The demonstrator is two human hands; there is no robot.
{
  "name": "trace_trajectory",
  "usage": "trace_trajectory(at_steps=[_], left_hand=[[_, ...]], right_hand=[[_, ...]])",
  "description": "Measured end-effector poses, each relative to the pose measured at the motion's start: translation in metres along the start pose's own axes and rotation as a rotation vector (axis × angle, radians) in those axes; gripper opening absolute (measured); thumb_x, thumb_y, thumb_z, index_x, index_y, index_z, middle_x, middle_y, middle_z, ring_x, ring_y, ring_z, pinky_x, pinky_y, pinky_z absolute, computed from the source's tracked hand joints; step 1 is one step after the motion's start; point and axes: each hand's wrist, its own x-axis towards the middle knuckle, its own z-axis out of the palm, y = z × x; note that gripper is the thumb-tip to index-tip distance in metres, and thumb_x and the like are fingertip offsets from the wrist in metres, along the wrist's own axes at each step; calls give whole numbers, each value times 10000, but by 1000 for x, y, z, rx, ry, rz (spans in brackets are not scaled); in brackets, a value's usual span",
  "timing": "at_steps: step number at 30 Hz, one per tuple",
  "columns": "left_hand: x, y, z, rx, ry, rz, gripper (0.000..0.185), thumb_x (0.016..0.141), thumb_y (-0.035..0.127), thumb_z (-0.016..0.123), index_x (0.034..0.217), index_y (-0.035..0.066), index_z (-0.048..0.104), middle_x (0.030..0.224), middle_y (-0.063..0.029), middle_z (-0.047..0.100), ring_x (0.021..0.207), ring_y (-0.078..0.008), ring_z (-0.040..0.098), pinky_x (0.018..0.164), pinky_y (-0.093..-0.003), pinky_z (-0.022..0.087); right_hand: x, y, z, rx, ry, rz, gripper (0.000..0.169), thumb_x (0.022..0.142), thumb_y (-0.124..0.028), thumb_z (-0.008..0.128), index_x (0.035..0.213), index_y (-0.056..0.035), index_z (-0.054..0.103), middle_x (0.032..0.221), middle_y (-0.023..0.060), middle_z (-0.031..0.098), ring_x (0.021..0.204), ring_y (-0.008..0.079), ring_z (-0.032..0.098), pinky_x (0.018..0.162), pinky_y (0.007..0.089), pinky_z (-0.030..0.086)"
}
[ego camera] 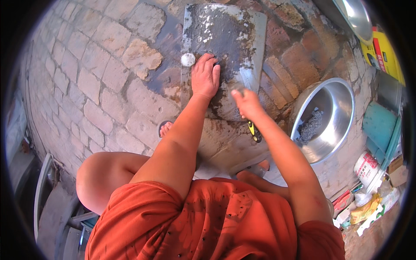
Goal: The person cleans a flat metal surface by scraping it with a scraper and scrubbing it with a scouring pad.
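A metal sheet (pixel 260 42), coated in dark, wet grime with pale bare patches, lies on the brick ground before me. My left hand (pixel 206 78) presses palm down near its left edge, holding nothing that I can see. My right hand (pixel 248 104) grips a scraper by its black and yellow handle (pixel 254 131). The scraper's head is blurred and rests at or just over a shiny scraped streak right of the left hand. A whitish round lump (pixel 188 59), its material unclear, sits at the sheet's left edge beside my left fingertips.
At right stands a steel basin (pixel 344 113) with grey, scrap-like matter at the bottom. Beyond it are a yellow container (pixel 382 53), a teal plastic piece (pixel 378 120), a white bucket (pixel 365 165) with writing and mixed litter (pixel 367 208). Wet bricks (pixel 286 61) surround the sheet.
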Motion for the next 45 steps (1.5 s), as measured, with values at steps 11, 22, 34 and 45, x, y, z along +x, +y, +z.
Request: trace_trajectory(at_steps=[11, 22, 34, 45], left_hand=[[-5, 8, -4, 247, -195, 108, 542, 940, 348, 516, 1409, 95, 416, 1515, -133, 338, 1409, -335, 286, 1142, -507, 213], [26, 24, 16, 312, -380, 239, 634, 961, 431, 451, 1487, 111, 304, 1562, -93, 257, 1446, -280, 220, 1179, -471, 144], [64, 19, -82, 482, -1570, 1013, 674, 941, 365, 529, 1503, 115, 252, 1590, -62, 168, 1467, -232, 144, 1205, -422, 109], [108, -35, -115, 380, -982, 553, 1000, 780, 453, 731, 1532, 173, 135, 1579, -90, 189, 1452, -283, 188, 1198, -426, 173]], right_hand=[[-41, 11, 13, 1002, 64, 218, 227, 1002, -244, 490, 1139, -72, 433, 946, 111, 542, 715, 204, 602, 576, 379, 594], [-35, 31, -5, 654, 216, 72, 638, 972, -91, 505, 1515, -208, 192, 1101, 92, 582, 652, 160, 606, 519, 305, 559], [-45, 12, -20, 287, 393, -197, 694, 942, -73, 523, 1519, -296, 209, 1190, 150, 552, 677, 170, 640, 534, 295, 556], [-18, 31, -15, -240, 455, -196, 693, 898, -245, 613, 1500, -289, 271, 1232, 253, 517, 1095, 443, 546, 946, 459, 442]])
